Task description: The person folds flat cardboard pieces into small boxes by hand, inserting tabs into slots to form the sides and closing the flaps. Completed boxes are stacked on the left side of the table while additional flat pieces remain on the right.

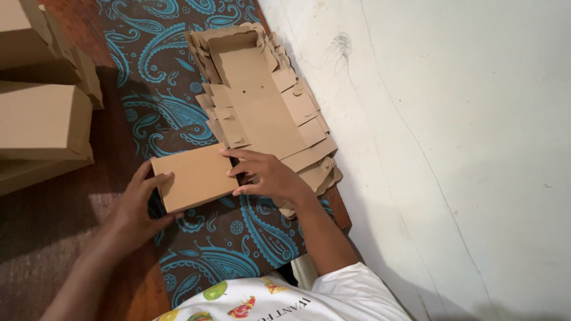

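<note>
A brown-and-teal paisley cloth point(208, 255) covers the surface. On it lies a stack of flat die-cut cardboard blanks point(262, 113). Just below rests a folded cardboard box point(193, 177), gripped at opposite ends: left hand point(140, 205) fingers curled on one edge, right hand point(267, 175) fingers pressing the other.

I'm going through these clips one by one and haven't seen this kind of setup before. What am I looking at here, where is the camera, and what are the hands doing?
There is no machine here: a person works with two bare hands, filmed by a camera worn on the head and looking down. The left hand and right hand grip opposite ends of a small folded brown cardboard box. It sits over a dark cloth with a turquoise paisley pattern. Just beyond the right hand lies a stack of flat, unfolded box blanks. Finished closed boxes are piled at the far left on the brown floor. A pale wall fills the right side.
</note>
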